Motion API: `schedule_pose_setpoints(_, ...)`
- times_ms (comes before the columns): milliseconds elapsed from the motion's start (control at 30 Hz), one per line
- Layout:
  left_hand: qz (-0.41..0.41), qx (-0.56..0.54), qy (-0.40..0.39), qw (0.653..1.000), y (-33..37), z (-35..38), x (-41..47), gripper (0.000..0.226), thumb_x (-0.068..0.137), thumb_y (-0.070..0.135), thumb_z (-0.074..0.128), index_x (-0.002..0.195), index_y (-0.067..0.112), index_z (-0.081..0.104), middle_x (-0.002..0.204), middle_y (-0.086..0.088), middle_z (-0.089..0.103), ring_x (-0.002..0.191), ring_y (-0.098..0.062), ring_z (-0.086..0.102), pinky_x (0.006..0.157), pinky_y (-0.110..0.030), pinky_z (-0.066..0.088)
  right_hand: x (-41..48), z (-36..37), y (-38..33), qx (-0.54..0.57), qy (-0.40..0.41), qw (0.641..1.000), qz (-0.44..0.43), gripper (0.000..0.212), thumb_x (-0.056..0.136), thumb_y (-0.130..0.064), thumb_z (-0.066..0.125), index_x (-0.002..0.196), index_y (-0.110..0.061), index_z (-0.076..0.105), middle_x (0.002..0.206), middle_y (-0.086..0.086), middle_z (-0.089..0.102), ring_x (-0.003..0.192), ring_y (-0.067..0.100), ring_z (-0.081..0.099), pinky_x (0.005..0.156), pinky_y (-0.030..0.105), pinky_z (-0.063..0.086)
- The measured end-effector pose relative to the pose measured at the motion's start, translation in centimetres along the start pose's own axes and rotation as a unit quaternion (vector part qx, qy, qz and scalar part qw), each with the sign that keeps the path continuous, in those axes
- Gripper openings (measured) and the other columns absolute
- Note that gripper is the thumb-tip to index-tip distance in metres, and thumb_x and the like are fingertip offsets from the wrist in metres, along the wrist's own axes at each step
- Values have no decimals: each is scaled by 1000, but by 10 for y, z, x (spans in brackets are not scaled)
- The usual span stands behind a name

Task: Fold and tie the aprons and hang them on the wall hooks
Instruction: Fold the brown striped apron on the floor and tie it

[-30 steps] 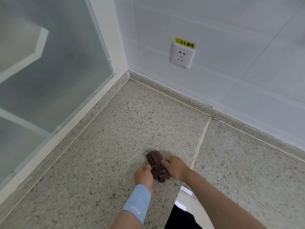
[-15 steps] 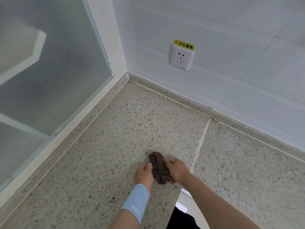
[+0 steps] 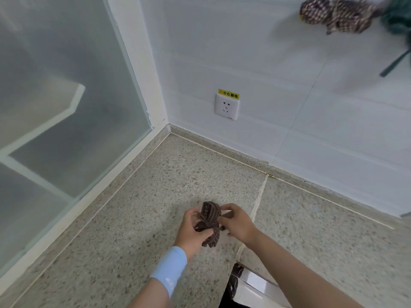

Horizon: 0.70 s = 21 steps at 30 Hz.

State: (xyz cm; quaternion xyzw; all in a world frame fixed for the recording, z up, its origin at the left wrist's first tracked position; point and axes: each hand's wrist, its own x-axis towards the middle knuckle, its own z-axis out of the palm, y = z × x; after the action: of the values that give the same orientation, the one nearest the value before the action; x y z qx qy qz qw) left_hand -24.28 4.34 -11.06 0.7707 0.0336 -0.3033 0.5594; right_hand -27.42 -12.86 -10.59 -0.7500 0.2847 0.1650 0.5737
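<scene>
From my feed, the white tiled wall (image 3: pixel 278 63) takes up the view from 12 round to 3 o'clock. A frosted glass panel (image 3: pixel 55 96) in a white frame fills 9 to 11 o'clock and meets the wall in a corner just left of centre. The speckled stone counter (image 3: pixel 133 218) spreads across the lower half, from 4 to 8 o'clock, with a pale seam running through it towards 6 o'clock.

At 1 o'clock, high on the wall, a checked apron bundle (image 3: pixel 333 15) hangs knotted up. Just beside it, towards 2 o'clock, is a green apron (image 3: pixel 398 21) with one strap trailing down. Both are blurred, and I cannot make out what they hang from.

Near 6 o'clock both hands meet over the counter. The left hand (image 3: pixel 192 232) has its fingers curled round the left side of the brown striped apron (image 3: pixel 208 218). The right hand (image 3: pixel 238 223) pinches the bundle's right side between thumb and fingers. So the apron sits between the two hands, rolled into a small tight bundle, with a short end hanging out at its bottom. I cannot tell whether it rests on the stone or is held just above it.

A light blue wristband (image 3: pixel 170 270) wraps the left wrist. A white socket (image 3: pixel 226 107) sits on the wall just above centre, with a yellow label (image 3: pixel 228 93) along its top edge.
</scene>
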Motion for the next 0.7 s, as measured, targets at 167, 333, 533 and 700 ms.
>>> schedule_pose_setpoints(167,58,23,-47,997,55,1,-24,48,69,18,75,114,29,63,113,6,70,101,-9,67,93,-34,54,-46,-42,-34,-217,66,953,-203,65,84,-24,67,144,-31,42,151,0,35,141,20,31,116,35,29)
schedule_pose_setpoints(333,156,53,-105,981,118,29,-63,33,79,2,71,108,17,68,100,-1,74,95,-15,71,84,-27,57,-109,-97,-66,-254,79,924,-274,36,89,-23,62,125,-26,62,133,-3,53,123,15,51,105,29,40)
schedule_pose_setpoints(533,257,31,-145,955,181,87,-109,31,79,0,71,105,17,70,99,-1,75,93,-14,71,83,-25,57,-174,-153,-64,-73,229,938,-250,17,92,-39,64,106,-29,65,104,-9,66,91,6,65,84,30,55)
schedule_pose_setpoints(700,319,46,-151,935,226,134,-130,31,78,8,72,105,23,69,100,4,73,96,-9,69,89,-29,56,-213,-201,-65,-2,312,909,-275,11,90,-31,66,82,-24,66,87,-6,70,80,11,67,77,37,58)
